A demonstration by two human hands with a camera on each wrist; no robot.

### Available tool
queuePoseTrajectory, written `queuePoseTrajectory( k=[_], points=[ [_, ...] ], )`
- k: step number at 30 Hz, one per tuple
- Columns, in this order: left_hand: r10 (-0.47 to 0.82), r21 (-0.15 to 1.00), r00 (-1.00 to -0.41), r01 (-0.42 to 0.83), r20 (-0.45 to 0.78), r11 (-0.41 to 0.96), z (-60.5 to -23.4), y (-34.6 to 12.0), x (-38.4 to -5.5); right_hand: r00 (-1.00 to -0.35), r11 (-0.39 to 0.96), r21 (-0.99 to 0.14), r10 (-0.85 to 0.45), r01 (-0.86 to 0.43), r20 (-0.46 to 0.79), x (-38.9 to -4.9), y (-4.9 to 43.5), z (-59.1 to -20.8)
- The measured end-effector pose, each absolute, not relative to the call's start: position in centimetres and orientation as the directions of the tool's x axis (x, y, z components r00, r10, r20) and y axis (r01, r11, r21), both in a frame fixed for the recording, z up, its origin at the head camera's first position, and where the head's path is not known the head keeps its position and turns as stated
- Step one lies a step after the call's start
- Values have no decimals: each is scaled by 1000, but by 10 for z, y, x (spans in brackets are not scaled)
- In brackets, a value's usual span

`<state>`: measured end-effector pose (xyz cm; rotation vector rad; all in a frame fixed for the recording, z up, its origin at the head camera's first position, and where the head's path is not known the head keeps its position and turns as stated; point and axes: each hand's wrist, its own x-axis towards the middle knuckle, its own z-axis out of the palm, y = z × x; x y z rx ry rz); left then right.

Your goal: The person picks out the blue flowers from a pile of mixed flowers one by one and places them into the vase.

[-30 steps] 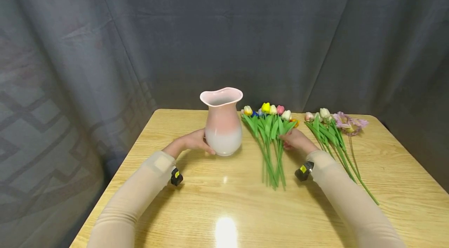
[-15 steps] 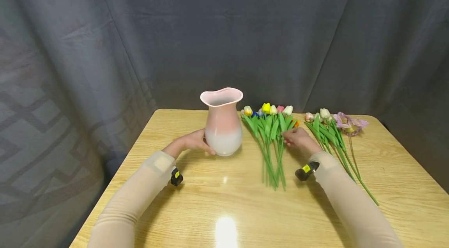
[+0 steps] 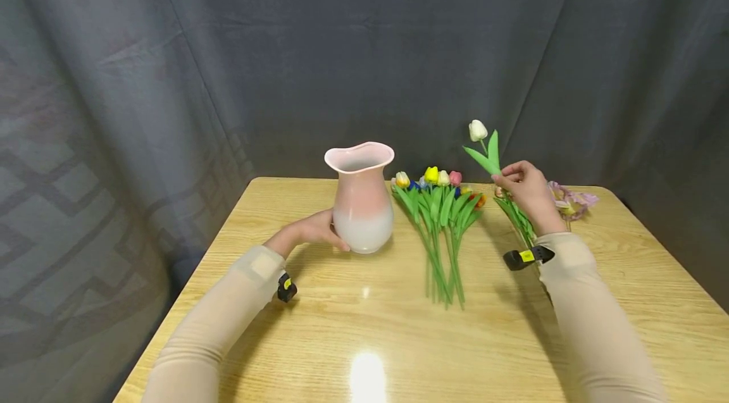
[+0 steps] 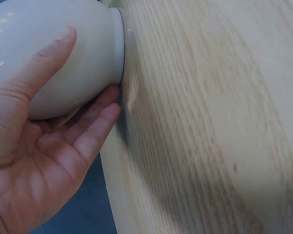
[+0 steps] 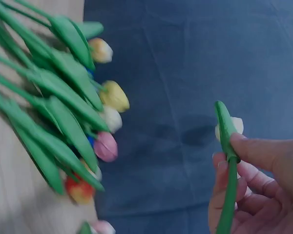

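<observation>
A pink-and-white vase (image 3: 363, 207) with a wavy rim stands upright on the table. My left hand (image 3: 315, 229) holds it low on its left side. In the left wrist view, the thumb (image 4: 51, 53) lies along the vase's wall, and the fingers (image 4: 95, 129) reach round the other side near its base. To the right, my right hand (image 3: 526, 191) pinches a white tulip (image 3: 478, 131) by its stem, just under the green leaves, above the table. The right wrist view shows the thumb and fingers on the green stem (image 5: 229, 195), with the bloom partly behind a leaf.
Several tulips (image 3: 438, 219) in mixed colours lie right of the vase, blooms toward the back edge. A second flower bunch (image 3: 515, 219) lies farther right, partly hidden by my right arm, with a purple flower (image 3: 575, 202). Dark curtains (image 3: 364, 61) hang behind the table (image 3: 353, 314).
My right hand has drawn the white tulip out of the middle bunch and lifted it up and to the right. The left hand and vase have stayed put.
</observation>
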<state>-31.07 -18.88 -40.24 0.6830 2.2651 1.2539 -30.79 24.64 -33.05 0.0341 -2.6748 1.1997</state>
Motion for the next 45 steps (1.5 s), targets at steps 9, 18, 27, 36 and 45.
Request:
queuePoseTrajectory(
  k=[9, 18, 27, 36, 45],
  points=[
    [604, 856, -781, 193, -162, 479, -401, -190, -310, -959, 790, -613, 183, 12, 216, -308, 277, -341],
    [603, 854, -779, 187, -172, 485, -403, -189, -311, -977, 870, -490, 146, 52, 156, -315, 299, -379],
    [611, 854, -775, 204, -158, 479, -401, -187, -311, -989, 911, -412, 42, -19, 138, -313, 304, -397],
    [615, 857, -774, 207, -152, 472, -402, -188, -312, -991, 924, -375, 110, 73, 79, -315, 303, -402],
    [619, 865, -772, 208, -142, 457, -405, -189, -312, -983, 922, -373, 154, 106, 102, -320, 266, -396]
  ],
)
